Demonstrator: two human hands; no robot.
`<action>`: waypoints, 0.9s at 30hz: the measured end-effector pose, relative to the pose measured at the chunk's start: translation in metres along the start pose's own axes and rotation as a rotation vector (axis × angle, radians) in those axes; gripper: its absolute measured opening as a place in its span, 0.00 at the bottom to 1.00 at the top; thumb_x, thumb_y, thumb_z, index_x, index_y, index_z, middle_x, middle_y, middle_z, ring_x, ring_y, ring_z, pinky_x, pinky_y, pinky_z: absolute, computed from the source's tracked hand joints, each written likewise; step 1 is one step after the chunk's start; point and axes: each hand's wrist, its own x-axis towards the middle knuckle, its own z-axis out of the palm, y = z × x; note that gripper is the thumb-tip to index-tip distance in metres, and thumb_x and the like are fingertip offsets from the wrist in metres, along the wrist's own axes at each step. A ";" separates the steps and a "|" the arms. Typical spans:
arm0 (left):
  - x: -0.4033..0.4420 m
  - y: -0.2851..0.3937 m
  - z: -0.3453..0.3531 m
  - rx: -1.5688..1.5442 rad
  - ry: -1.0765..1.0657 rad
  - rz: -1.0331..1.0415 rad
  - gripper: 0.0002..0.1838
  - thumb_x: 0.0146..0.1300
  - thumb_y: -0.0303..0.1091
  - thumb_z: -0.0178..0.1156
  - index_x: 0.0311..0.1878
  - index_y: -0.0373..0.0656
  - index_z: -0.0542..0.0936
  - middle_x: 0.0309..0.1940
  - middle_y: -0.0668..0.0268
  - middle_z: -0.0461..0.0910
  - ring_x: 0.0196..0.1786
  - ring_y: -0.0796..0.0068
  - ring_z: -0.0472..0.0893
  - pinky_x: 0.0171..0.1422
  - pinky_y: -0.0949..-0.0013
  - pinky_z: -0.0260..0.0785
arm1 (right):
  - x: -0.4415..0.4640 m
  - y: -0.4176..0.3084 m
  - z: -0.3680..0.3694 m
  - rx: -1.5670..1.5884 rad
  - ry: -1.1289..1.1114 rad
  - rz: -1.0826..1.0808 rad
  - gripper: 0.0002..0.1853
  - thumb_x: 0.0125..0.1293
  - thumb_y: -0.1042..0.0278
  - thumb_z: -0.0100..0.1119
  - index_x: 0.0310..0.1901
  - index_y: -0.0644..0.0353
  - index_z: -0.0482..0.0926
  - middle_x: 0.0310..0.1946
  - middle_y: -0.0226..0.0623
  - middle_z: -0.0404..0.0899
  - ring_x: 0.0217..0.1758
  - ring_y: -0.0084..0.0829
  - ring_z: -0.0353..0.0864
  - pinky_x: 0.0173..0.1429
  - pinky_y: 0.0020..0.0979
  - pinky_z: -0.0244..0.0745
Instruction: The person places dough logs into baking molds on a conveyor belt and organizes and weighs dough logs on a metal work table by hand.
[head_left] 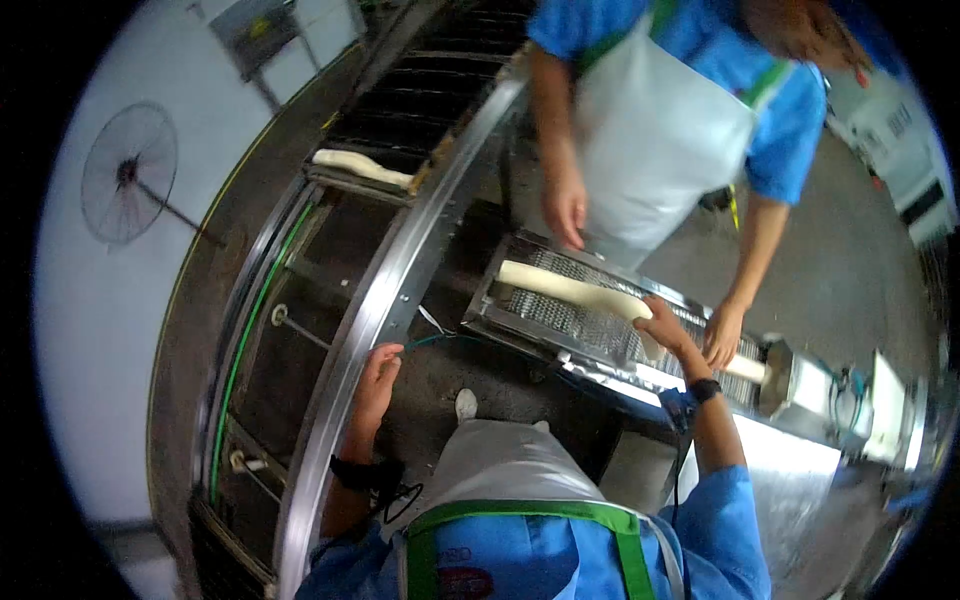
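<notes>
A long pale roll (pixel 565 286) lies on a metal mesh conveyor (pixel 540 316). My right hand (pixel 666 326) holds the roll's right end, fingers and thumb around it. Below that hand, part of another pale piece shows. My left hand (pixel 376 382) is beside the curved metal rail (pixel 372 300), fingers slightly bent and apart, with nothing in it. Further right on the mesh, another pale roll (pixel 748 368) reaches into a metal housing (pixel 800 385).
A co-worker in a white apron (pixel 655 140) stands across the mesh conveyor, one hand (pixel 724 335) low over it, the other (pixel 565 208) near its far edge. A pale piece (pixel 360 165) lies at the end of the dark slatted conveyor (pixel 430 90). A fan (pixel 128 172) stands left.
</notes>
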 end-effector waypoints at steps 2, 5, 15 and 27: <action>-0.009 -0.018 0.000 -0.061 -0.008 0.022 0.12 0.57 0.32 0.45 0.44 0.40 0.69 0.40 0.64 0.69 0.45 0.73 0.67 0.48 0.72 0.58 | 0.016 -0.036 -0.011 0.454 -0.171 0.139 0.21 0.42 0.65 0.51 0.40 0.67 0.68 0.29 0.39 0.71 0.31 0.30 0.72 0.37 0.25 0.66; -0.025 -0.004 0.003 -0.116 0.059 -0.047 0.11 0.57 0.31 0.45 0.42 0.40 0.70 0.39 0.65 0.70 0.44 0.75 0.68 0.48 0.74 0.58 | 0.025 -0.129 -0.029 0.677 -0.243 -0.017 0.21 0.44 0.68 0.50 0.41 0.70 0.66 0.28 0.39 0.73 0.29 0.26 0.74 0.34 0.22 0.68; -0.055 -0.008 -0.056 -0.336 0.226 -0.069 0.11 0.57 0.31 0.44 0.41 0.40 0.70 0.40 0.68 0.69 0.46 0.77 0.66 0.52 0.75 0.54 | 0.088 -0.349 -0.023 0.797 -0.301 -0.326 0.18 0.50 0.69 0.48 0.42 0.70 0.63 0.32 0.41 0.71 0.32 0.26 0.73 0.35 0.24 0.70; -0.060 -0.013 -0.129 -0.542 0.394 -0.231 0.12 0.57 0.32 0.44 0.44 0.42 0.69 0.41 0.71 0.67 0.47 0.79 0.64 0.51 0.76 0.53 | 0.205 -0.458 0.093 0.495 -0.262 -0.453 0.17 0.48 0.68 0.52 0.40 0.68 0.66 0.30 0.40 0.72 0.31 0.25 0.74 0.32 0.23 0.68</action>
